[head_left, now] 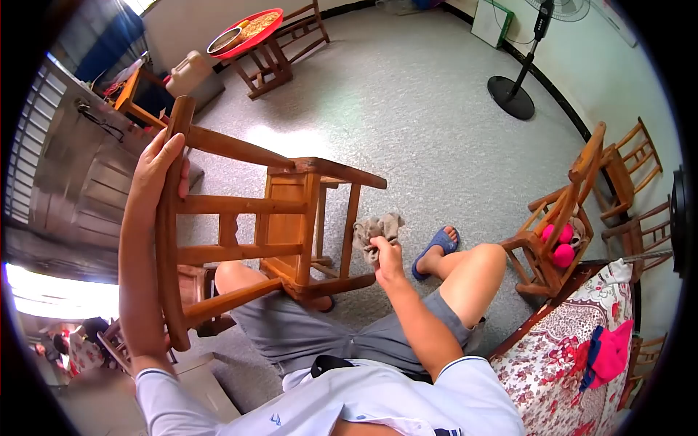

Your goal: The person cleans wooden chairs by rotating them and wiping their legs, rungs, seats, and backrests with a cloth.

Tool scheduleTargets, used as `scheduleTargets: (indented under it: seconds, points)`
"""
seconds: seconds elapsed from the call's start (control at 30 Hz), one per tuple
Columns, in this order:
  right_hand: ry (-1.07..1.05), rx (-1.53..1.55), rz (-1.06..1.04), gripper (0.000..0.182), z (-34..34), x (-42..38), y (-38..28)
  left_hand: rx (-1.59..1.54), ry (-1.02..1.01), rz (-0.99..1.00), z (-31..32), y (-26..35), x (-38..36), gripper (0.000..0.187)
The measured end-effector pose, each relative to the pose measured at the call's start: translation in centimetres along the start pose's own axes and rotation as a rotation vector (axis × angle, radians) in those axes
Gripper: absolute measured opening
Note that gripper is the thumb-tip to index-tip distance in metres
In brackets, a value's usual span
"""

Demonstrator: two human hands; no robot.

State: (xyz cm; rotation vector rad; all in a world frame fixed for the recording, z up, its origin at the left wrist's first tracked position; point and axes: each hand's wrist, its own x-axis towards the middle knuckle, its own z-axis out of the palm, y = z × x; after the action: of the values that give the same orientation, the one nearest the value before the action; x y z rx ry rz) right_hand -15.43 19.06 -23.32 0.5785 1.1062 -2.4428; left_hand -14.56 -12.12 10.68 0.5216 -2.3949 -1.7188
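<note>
wooden chair (pixel 286 240) out at nine o'clock, tilted over, legs pointing towards three, and here i am with it in my left fingers (pixel 172 150), wrapped snug round the top rail! over to my right fingers (pixel 386 251), pinching a bunched grey-brown cloth (pixel 379 227) near the middle of my view, right beside the chair's legs; touching the wood or just short, i can't tell. i'd call this the wiping step. the next move, as i judge it, calls for pressing the cloth flat along a leg while the left grip steadies that rail against wobbling.
</note>
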Motion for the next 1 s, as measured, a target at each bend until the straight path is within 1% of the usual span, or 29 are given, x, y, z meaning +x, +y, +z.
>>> scheduleTargets:
  seconds: [0.03, 0.07, 0.1, 0.17, 0.2, 0.23, 0.3, 0.33, 0.37, 0.4, 0.43, 0.47, 0.5, 0.53, 0.6, 0.63, 0.7, 0.73, 0.8, 0.83, 0.9, 0.93, 0.97, 1.0]
  points:
    - [-0.052, -0.006, -0.004, 0.025, 0.2, -0.4, -0.2, 0.003, -0.002, -0.007, -0.1, -0.2, 0.1, 0.026]
    - [-0.107, -0.048, -0.079, 0.028, 0.3, -0.1, 0.1, -0.002, -0.029, 0.013, -0.2, -0.3, 0.4, 0.026]
    - [-0.102, -0.05, -0.078, 0.028, 1.0, 0.0, 0.1, -0.009, -0.057, 0.031, -0.2, -0.4, 0.8, 0.027]
    - [-0.161, -0.022, -0.162, 0.036, 3.0, 0.0, -0.7, -0.006, -0.072, 0.055, 0.6, -0.2, 1.2, 0.028]
    - [-0.192, -0.237, -0.197, 0.04, 3.7, -0.1, -1.1, 0.002, -0.083, 0.084, 1.2, -0.1, 1.2, 0.029]
    - [-0.241, -0.307, -0.188, 0.033, 5.1, -0.2, -1.9, -0.001, -0.084, 0.078, 1.6, 0.0, 1.1, 0.029]
    - [-0.225, -0.387, -0.736, 0.026, 9.7, 0.8, -2.0, 0.002, -0.111, 0.119, 2.2, 0.3, 1.0, 0.029]
    - [-0.234, -0.475, -0.806, 0.025, 10.8, 2.0, -2.1, -0.013, -0.132, 0.138, 2.3, 0.3, 0.9, 0.034]
    - [-0.241, -0.564, -0.877, 0.026, 11.5, 3.3, -2.4, -0.011, -0.139, 0.143, 2.7, 0.5, 0.4, 0.034]
    - [-0.227, -0.714, -1.069, 0.03, 12.0, 4.6, -2.9, 0.0, -0.144, 0.139, 3.1, 0.8, -0.4, 0.038]
    - [-0.194, -0.858, -1.196, 0.031, 12.5, 5.0, -3.8, 0.01, -0.145, 0.133, 3.5, 1.1, -1.3, 0.042]
    - [-0.183, -0.987, -1.195, 0.033, 11.8, 5.9, -3.7, -0.008, -0.132, 0.13, 4.0, 1.3, -2.2, 0.047]
    - [-0.17, -1.114, -1.188, 0.035, 10.5, 7.2, -3.4, -0.005, -0.134, 0.128, 4.2, 1.3, -2.7, 0.047]
    - [-0.168, -1.111, -1.184, 0.035, 9.4, 8.3, -3.0, -0.016, -0.119, 0.131, 4.3, 1.3, -3.1, 0.047]
    - [-0.107, -1.0, -1.3, 0.039, 7.0, 10.5, -2.1, -0.064, -0.073, 0.131, 4.3, 1.1, -3.4, 0.048]
    - [-0.025, -1.008, -1.094, 0.042, 5.5, 11.4, -2.0, -0.064, -0.074, 0.124, 4.1, 0.8, -3.6, 0.048]
    - [0.099, -1.128, -0.79, 0.038, 1.0, 14.6, -0.9, -0.064, -0.029, 0.138, 3.3, 0.3, -3.7, 0.049]
    - [0.105, -1.121, -0.792, 0.038, 0.1, 15.6, -0.4, -0.041, -0.037, 0.143, 2.9, 0.2, -4.0, 0.048]
    - [0.062, -0.845, -0.825, 0.033, -0.5, 16.7, 0.8, -0.064, -0.018, 0.144, 2.1, -0.3, -4.9, 0.048]
    - [0.106, -0.856, -0.838, 0.03, 0.5, 16.2, 0.2, -0.096, 0.011, 0.141, 1.8, -0.6, -5.3, 0.048]
    - [-0.061, -0.538, -0.688, 0.027, 2.4, 14.7, -1.8, -0.11, 0.022, 0.143, 1.4, -0.8, -5.8, 0.048]
    - [-0.079, -0.486, -0.628, 0.025, 3.2, 14.0, -2.5, -0.127, 0.019, 0.157, 1.4, -0.8, -5.9, 0.047]
    - [-0.088, -0.489, -0.675, 0.024, 4.1, 13.6, -3.3, -0.131, 0.022, 0.151, 1.4, -0.9, -5.9, 0.047]
    - [-0.105, -0.561, -0.732, 0.023, 4.5, 13.5, -3.2, -0.126, 0.007, 0.169, 1.5, -0.9, -5.8, 0.046]
